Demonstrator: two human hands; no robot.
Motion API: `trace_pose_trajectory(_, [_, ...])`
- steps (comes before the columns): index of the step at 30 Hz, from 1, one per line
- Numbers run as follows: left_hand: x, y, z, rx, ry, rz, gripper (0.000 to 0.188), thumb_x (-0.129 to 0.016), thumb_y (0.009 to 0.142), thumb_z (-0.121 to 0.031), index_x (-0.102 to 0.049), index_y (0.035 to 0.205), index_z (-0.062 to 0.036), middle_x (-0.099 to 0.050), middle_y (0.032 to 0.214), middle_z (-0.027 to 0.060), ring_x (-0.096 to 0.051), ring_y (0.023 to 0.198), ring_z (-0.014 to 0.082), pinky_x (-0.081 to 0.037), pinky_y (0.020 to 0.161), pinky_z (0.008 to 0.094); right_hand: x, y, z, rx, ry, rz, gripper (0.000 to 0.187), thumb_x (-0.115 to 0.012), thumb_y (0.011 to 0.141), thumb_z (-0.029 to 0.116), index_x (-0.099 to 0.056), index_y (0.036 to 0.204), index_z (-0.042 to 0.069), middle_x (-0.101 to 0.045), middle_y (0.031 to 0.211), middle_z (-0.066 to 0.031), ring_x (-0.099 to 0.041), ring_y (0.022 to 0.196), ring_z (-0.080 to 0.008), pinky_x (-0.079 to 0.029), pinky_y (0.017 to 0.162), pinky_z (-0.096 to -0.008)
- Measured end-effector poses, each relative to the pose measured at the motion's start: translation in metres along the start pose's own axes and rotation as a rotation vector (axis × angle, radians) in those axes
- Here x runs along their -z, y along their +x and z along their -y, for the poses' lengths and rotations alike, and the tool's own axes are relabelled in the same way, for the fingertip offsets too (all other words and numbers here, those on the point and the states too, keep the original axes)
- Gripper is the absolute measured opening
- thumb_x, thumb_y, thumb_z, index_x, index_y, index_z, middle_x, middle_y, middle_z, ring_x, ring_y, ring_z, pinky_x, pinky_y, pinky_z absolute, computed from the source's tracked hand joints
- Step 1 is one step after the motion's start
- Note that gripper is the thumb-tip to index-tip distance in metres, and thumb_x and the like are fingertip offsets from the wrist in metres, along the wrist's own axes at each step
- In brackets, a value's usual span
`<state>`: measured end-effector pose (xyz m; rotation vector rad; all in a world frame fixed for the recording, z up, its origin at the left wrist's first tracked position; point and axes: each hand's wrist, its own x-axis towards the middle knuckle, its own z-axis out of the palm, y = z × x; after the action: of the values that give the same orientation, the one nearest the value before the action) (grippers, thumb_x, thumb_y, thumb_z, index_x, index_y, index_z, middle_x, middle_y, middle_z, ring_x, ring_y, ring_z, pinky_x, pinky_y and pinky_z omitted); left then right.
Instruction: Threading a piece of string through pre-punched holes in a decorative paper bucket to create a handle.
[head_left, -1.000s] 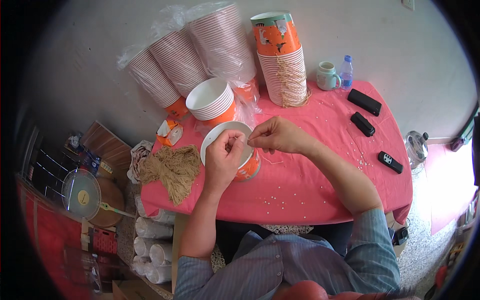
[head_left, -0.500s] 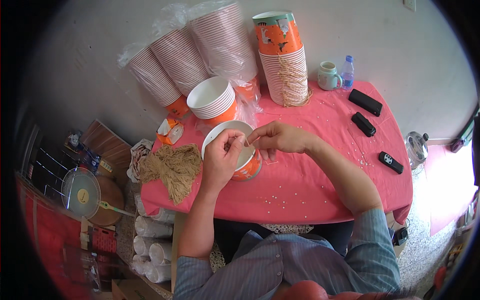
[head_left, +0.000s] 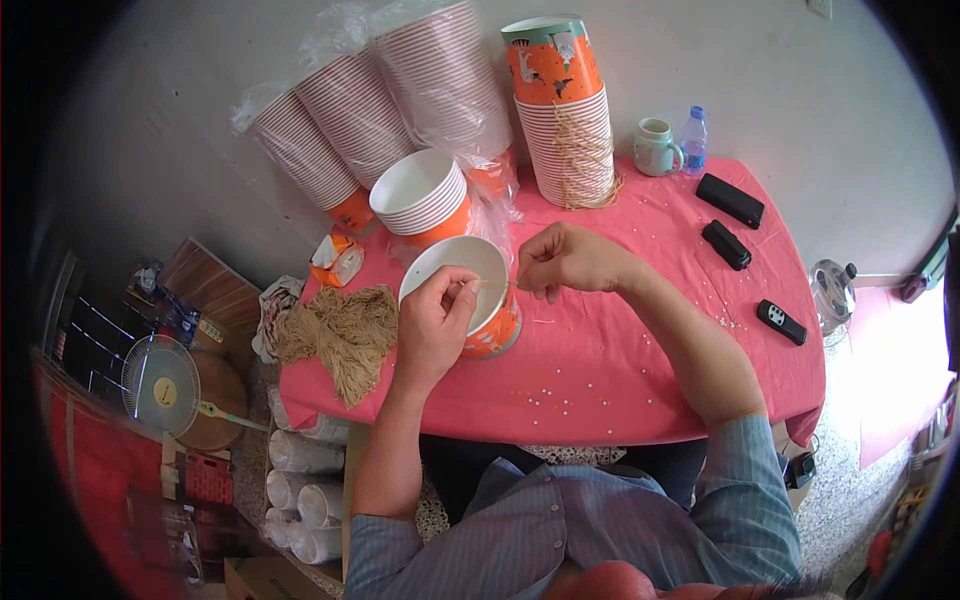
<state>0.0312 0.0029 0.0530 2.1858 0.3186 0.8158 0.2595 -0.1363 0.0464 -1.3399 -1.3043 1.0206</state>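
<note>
Here, left hand (head_left: pixel 437 312) and right hand (head_left: pixel 568 262) hold string (head_left: pixel 497 283) — bottle label (head_left: pixel 692 160) illegibly small.

The tub (head_left: pixel 492 337) stands upright on the bench (head_left: pixel 630 310), its round mouth facing up. It has a smooth white inside, a white rim and an orange outer wall with pale printed shapes; the lower edge shows a greyish band. A small dark spot shows high on the far left of the inner wall. The left hand (head_left: pixel 438 315) hides part of its near side. The cord (head_left: pixel 497 283), thin and pale tan, runs nearly level above the mouth, stretched between the left hand and the right hand (head_left: pixel 568 262).
</note>
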Motion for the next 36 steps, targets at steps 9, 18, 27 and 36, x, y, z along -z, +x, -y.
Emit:
trace_pose_trajectory(9, [-0.001, -0.003, -0.001, 0.028, 0.088, 0.033, 0.012, -0.070, 0.104, -0.008, -0.070, 0.105, 0.0030, -0.066, 0.074, 0.0062, -0.061, 0.066, 0.0102, -0.050, 0.063, 0.0313, 0.003, -0.003, 0.004, -0.015, -0.141, -0.052, 0.019, -0.071, 0.091, 0.016, -0.070, 0.078, 0.002, -0.067, 0.071, -0.0021, -0.065, 0.065, -0.0106, -0.055, 0.063, -0.0299])
trace_pose_trajectory(18, [0.000, -0.006, 0.007, 0.024, 0.064, 0.014, 0.014, -0.070, 0.104, -0.010, -0.072, 0.107, 0.0029, -0.072, 0.081, 0.0083, -0.063, 0.069, 0.0119, -0.052, 0.066, 0.0315, 0.022, -0.019, 0.018, 0.208, -0.311, -0.003, 0.011, -0.071, 0.101, 0.013, -0.073, 0.100, 0.001, -0.075, 0.097, -0.0046, -0.072, 0.092, -0.0127, -0.059, 0.085, -0.0310])
trace_pose_trajectory(27, [-0.004, -0.007, -0.014, -0.063, 0.146, 0.096, 0.018, -0.068, 0.106, -0.011, -0.074, 0.114, 0.0044, -0.076, 0.102, 0.0154, -0.074, 0.092, 0.0241, -0.057, 0.079, 0.0356, 0.016, -0.043, 0.059, 0.211, 0.127, -0.071, 0.011, -0.068, 0.103, 0.009, -0.071, 0.104, -0.002, -0.076, 0.095, -0.0088, -0.074, 0.090, -0.0166, -0.061, 0.084, -0.0324])
trace_pose_trajectory(36, [-0.035, 0.003, -0.055, -0.262, 0.159, -0.021, 0.017, -0.078, 0.096, -0.002, -0.076, 0.112, 0.0016, -0.076, 0.105, 0.0143, -0.076, 0.096, 0.0289, -0.059, 0.083, 0.0380, 0.011, -0.050, 0.067, 0.213, 0.155, -0.100, 0.012, -0.070, 0.103, 0.010, -0.071, 0.102, -0.002, -0.075, 0.089, -0.0073, -0.073, 0.079, -0.0140, -0.061, 0.077, -0.0300])
